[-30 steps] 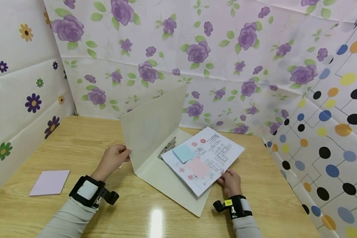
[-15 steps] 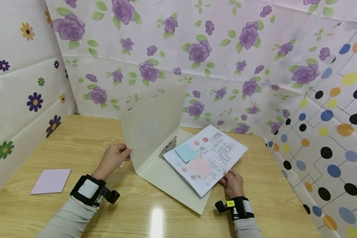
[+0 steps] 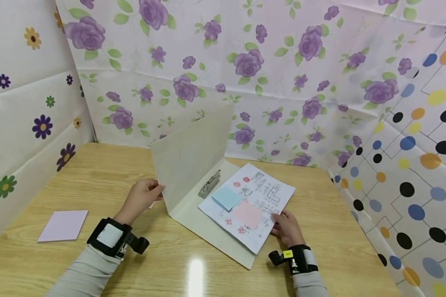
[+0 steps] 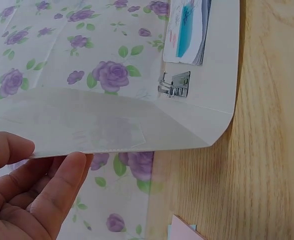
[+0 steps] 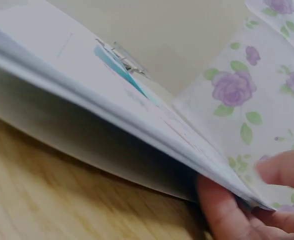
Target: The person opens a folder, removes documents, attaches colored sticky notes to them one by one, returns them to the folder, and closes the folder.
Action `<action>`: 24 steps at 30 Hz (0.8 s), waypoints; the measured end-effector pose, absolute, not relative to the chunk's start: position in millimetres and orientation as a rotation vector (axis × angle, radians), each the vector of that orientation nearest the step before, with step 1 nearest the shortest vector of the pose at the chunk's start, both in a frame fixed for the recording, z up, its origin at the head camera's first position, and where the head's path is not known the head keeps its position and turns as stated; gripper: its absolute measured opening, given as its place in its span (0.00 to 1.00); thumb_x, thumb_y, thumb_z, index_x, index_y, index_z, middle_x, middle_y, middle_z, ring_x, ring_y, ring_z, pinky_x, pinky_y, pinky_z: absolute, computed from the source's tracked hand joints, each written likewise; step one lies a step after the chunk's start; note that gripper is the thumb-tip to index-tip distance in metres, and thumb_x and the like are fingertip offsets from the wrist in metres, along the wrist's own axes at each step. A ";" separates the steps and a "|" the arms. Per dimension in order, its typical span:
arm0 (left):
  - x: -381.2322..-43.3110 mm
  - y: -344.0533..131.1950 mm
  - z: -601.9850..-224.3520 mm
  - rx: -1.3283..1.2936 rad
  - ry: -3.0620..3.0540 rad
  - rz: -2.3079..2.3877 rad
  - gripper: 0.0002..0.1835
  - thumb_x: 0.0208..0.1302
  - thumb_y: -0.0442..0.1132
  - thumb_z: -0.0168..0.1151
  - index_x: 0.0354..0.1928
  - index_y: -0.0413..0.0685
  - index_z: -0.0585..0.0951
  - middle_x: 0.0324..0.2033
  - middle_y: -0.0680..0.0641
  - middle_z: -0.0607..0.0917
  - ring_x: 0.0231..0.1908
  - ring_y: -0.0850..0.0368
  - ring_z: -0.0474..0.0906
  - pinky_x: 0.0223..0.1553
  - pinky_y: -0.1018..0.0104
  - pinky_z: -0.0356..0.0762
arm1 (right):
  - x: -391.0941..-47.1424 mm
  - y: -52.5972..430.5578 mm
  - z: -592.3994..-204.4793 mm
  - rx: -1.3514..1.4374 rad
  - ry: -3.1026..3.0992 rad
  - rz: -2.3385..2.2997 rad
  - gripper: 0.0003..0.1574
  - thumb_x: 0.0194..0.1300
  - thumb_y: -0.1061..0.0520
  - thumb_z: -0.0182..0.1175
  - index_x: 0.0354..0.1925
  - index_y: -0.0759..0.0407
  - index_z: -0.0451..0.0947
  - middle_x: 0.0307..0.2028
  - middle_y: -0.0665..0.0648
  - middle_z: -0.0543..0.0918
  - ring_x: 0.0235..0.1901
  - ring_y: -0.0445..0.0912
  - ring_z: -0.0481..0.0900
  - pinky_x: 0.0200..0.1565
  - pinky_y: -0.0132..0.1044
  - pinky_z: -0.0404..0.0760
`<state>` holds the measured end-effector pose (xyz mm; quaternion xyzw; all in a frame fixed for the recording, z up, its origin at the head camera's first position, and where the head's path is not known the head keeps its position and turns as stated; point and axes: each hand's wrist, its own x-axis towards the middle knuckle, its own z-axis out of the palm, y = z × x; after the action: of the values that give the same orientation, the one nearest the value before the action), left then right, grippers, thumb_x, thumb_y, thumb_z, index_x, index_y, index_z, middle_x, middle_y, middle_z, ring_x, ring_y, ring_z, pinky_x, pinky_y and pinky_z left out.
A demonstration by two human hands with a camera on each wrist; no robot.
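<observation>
My left hand point(image 3: 143, 198) pinches the edge of the cream file folder's raised cover point(image 3: 193, 156), thumb on one side and fingers on the other in the left wrist view. A metal clip point(image 3: 209, 184) sits near the fold inside. Over the folder's lower half point(image 3: 204, 225) lies a tilted stack of printed papers point(image 3: 278, 185) bearing a blue sticky note point(image 3: 227, 198) and a pink one point(image 3: 247, 214). My right hand point(image 3: 289, 229) holds the stack's right edge. In the right wrist view its fingers point(image 5: 219, 207) are under the papers, which stand partly above the folder.
A lilac square of paper point(image 3: 63, 226) rests on the wooden table point(image 3: 163, 264) at the left. Behind my left fingers, small paper corners point(image 4: 184, 230) show beyond the cover. Flower-patterned cloth point(image 3: 208, 74) walls the back, and dotted cloth point(image 3: 405, 165) the right side.
The stack of papers first shifted slightly right, then came back left and nearer, leaving more of the clip showing. My right hand moved with it. The left hand and cover stay still.
</observation>
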<state>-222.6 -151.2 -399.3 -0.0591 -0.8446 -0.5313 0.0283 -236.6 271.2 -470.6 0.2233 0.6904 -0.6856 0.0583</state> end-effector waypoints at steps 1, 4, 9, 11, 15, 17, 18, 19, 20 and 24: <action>-222.4 -151.1 -399.0 -0.180 -2.608 -1.638 0.15 0.65 0.41 0.50 0.36 0.34 0.78 0.32 0.39 0.79 0.36 0.49 0.81 0.34 0.69 0.79 | -236.3 270.2 -470.3 0.674 2.100 -2.059 0.27 0.63 0.62 0.49 0.61 0.59 0.58 0.34 0.55 0.80 0.29 0.44 0.81 0.31 0.37 0.80; -221.9 -150.6 -398.0 -0.173 -2.616 -1.635 0.15 0.65 0.41 0.49 0.36 0.34 0.78 0.32 0.39 0.79 0.36 0.48 0.81 0.34 0.70 0.79 | -235.4 267.7 -470.1 0.674 2.121 -2.038 0.30 0.61 0.67 0.51 0.61 0.60 0.57 0.37 0.57 0.80 0.29 0.44 0.81 0.31 0.36 0.80; -221.9 -150.1 -397.8 -0.159 -2.625 -1.639 0.16 0.65 0.42 0.49 0.37 0.34 0.78 0.32 0.39 0.79 0.37 0.48 0.81 0.34 0.70 0.79 | -234.9 265.7 -471.0 0.678 2.124 -2.083 0.29 0.59 0.70 0.51 0.59 0.63 0.60 0.43 0.59 0.78 0.30 0.42 0.80 0.32 0.34 0.79; -222.1 -150.3 -398.2 -0.160 -2.624 -1.642 0.16 0.65 0.42 0.50 0.38 0.33 0.78 0.33 0.39 0.79 0.37 0.48 0.81 0.34 0.70 0.79 | -234.4 265.9 -471.4 0.679 2.116 -2.104 0.30 0.58 0.71 0.50 0.60 0.62 0.60 0.42 0.58 0.78 0.30 0.41 0.80 0.31 0.33 0.79; -223.1 -150.6 -398.6 -0.158 -2.625 -1.649 0.16 0.65 0.42 0.49 0.38 0.33 0.78 0.32 0.38 0.79 0.37 0.46 0.81 0.33 0.71 0.79 | -232.6 266.8 -472.1 0.666 2.093 -2.152 0.32 0.58 0.72 0.50 0.61 0.60 0.59 0.37 0.54 0.80 0.30 0.41 0.80 0.30 0.33 0.78; -223.2 -150.6 -398.2 -0.155 -2.621 -1.657 0.16 0.65 0.42 0.49 0.38 0.33 0.78 0.32 0.38 0.79 0.38 0.44 0.80 0.33 0.71 0.79 | -231.7 266.7 -472.9 0.644 2.084 -2.168 0.32 0.58 0.72 0.50 0.61 0.60 0.59 0.35 0.53 0.80 0.30 0.41 0.80 0.30 0.33 0.78; -223.2 -150.8 -398.3 -0.160 -2.620 -1.655 0.16 0.65 0.42 0.49 0.39 0.33 0.78 0.32 0.38 0.79 0.38 0.44 0.80 0.33 0.71 0.79 | -231.1 266.2 -473.4 0.625 2.085 -2.170 0.32 0.58 0.72 0.49 0.61 0.61 0.59 0.34 0.52 0.80 0.30 0.41 0.80 0.30 0.33 0.78; -223.1 -150.8 -398.4 -0.160 -2.617 -1.656 0.16 0.65 0.42 0.49 0.39 0.33 0.78 0.32 0.38 0.79 0.38 0.43 0.80 0.34 0.71 0.79 | -230.7 265.7 -473.7 0.612 2.084 -2.171 0.31 0.58 0.72 0.49 0.60 0.61 0.59 0.34 0.52 0.80 0.30 0.41 0.80 0.29 0.32 0.78; -222.9 -150.8 -398.3 -0.161 -2.615 -1.657 0.16 0.65 0.42 0.49 0.39 0.33 0.78 0.32 0.38 0.79 0.38 0.43 0.80 0.34 0.70 0.79 | -230.3 264.8 -474.0 0.598 2.085 -2.172 0.31 0.58 0.72 0.49 0.60 0.61 0.60 0.33 0.52 0.81 0.29 0.41 0.80 0.29 0.32 0.78; -222.9 -150.8 -399.5 -0.166 -2.615 -1.650 0.16 0.65 0.42 0.49 0.38 0.33 0.78 0.33 0.37 0.79 0.38 0.43 0.80 0.34 0.70 0.79 | -230.7 260.4 -475.2 0.554 2.100 -2.146 0.28 0.58 0.71 0.50 0.58 0.62 0.62 0.34 0.53 0.81 0.29 0.42 0.79 0.28 0.31 0.78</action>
<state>-222.9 -150.8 -399.5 -0.0535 -0.8443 -0.5327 0.0228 -230.7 260.4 -475.2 0.1812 0.6871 -0.7022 0.0440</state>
